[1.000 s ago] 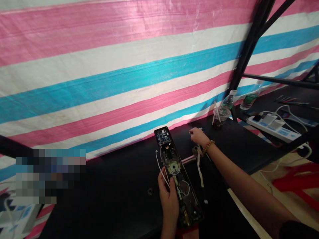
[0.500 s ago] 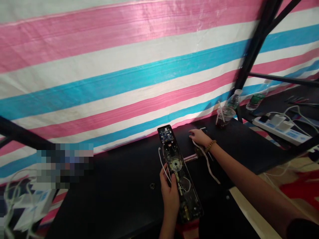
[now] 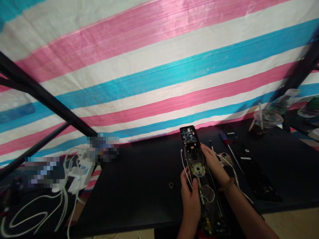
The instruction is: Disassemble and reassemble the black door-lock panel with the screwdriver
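Shifts right hand (image 3: pixel 216 166) from table (image 3: pixel 134 192) to open casing (image 3: pixel 198 168); with left hand (image 3: pixel 191 204), holds it above table, fingers closed on sides. Looks stiff, with fragile circuit board (image 3: pixel 188 136); keep to rims.

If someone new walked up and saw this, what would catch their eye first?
Probably the pink, white and blue striped sheet filling the background. Next, the opened black device held between the left hand and right hand, its circuit board showing at the far end. Right of it, a screwdriver lies on the black table.
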Demonstrator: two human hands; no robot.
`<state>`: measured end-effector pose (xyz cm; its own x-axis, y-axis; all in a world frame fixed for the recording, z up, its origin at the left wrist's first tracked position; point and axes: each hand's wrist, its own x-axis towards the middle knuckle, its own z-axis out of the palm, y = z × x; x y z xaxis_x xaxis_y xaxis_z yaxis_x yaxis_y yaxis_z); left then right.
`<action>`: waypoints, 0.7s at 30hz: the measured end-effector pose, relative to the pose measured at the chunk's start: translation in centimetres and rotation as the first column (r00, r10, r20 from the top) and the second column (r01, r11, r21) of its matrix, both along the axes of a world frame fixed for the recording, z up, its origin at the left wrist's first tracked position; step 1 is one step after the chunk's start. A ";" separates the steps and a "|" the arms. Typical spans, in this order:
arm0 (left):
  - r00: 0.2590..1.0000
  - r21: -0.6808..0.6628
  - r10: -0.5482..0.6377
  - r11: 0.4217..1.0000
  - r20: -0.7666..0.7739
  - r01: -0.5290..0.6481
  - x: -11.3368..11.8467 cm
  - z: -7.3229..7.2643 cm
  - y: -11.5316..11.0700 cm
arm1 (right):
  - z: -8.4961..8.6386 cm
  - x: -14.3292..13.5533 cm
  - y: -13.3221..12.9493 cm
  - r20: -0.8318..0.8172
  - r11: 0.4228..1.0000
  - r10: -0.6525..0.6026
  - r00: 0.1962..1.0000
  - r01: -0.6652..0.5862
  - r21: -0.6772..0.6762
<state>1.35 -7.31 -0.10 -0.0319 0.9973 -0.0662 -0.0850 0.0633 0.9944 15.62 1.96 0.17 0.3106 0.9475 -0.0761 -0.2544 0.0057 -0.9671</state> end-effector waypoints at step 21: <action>0.986 0.010 -0.004 1.000 0.167 0.002 1.1 2.7 15.0 | 1.8 0.2 6.9 -0.254 0.955 0.293 0.922 -0.268 0.128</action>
